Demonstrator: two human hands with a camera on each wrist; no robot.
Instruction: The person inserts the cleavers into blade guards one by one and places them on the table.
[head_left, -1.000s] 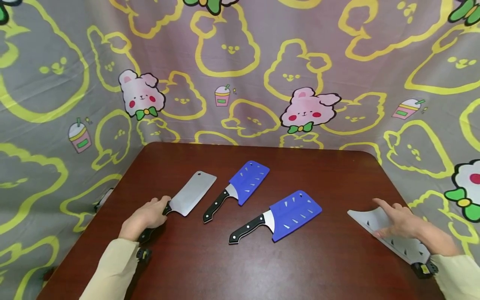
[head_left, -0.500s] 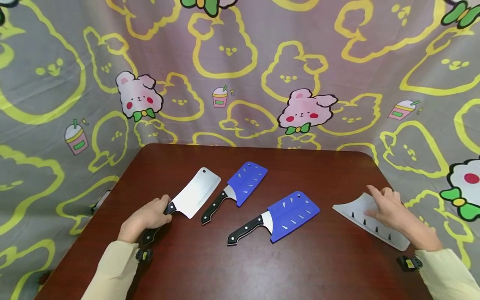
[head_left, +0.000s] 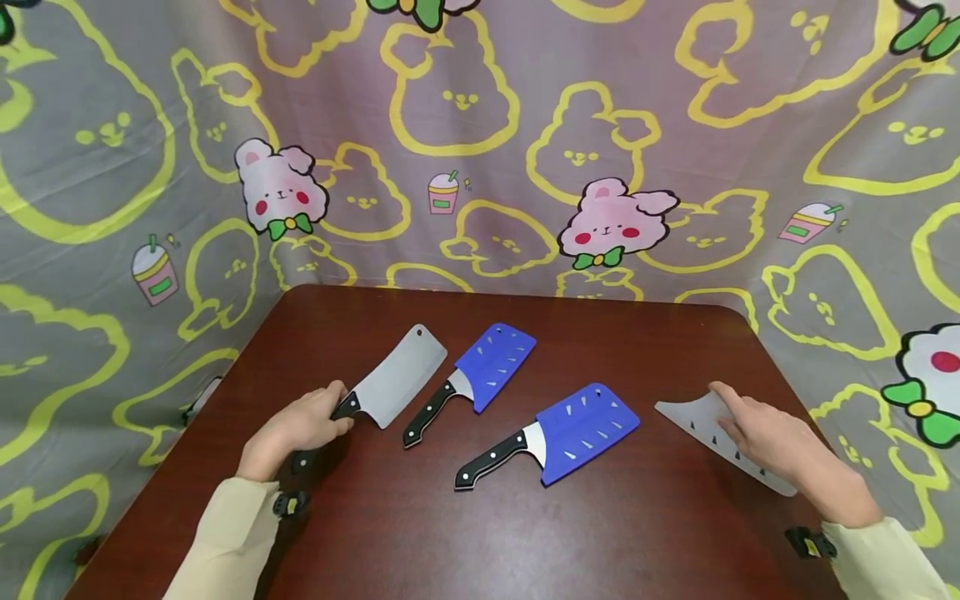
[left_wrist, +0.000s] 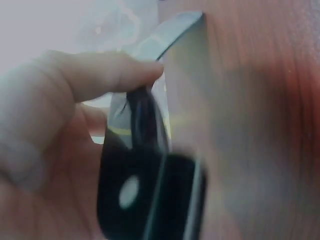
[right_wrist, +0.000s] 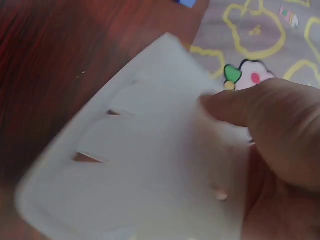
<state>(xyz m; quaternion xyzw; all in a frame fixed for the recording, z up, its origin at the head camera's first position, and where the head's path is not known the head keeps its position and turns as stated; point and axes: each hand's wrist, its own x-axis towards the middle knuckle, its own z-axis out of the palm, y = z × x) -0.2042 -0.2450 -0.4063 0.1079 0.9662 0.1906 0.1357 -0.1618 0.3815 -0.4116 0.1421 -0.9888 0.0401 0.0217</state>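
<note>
At the left of the head view, my left hand (head_left: 298, 425) grips the black handle of a bare cleaver (head_left: 401, 379). Its silver blade points away and to the right, and the riveted handle end (left_wrist: 150, 195) shows large in the left wrist view. On the right side, my right hand (head_left: 780, 437) pinches a pale grey-white blade cover (head_left: 693, 417) with small triangular slots. The thumb lies on its face in the right wrist view, where the cover (right_wrist: 135, 160) fills much of the picture; the other fingers are largely hidden behind it.
Two cleavers in blue slotted covers lie mid-table between my hands: one farther back (head_left: 495, 367), one nearer and to the right (head_left: 588, 432). Their black handles point toward the front left. Patterned cloth (head_left: 480, 125) hangs round the brown table (head_left: 600, 542).
My right hand has brought the pale cover leftward and turned so its fingers lie over it. The cleaver in my left hand has swung slightly, its blade tip now farther back and right.
</note>
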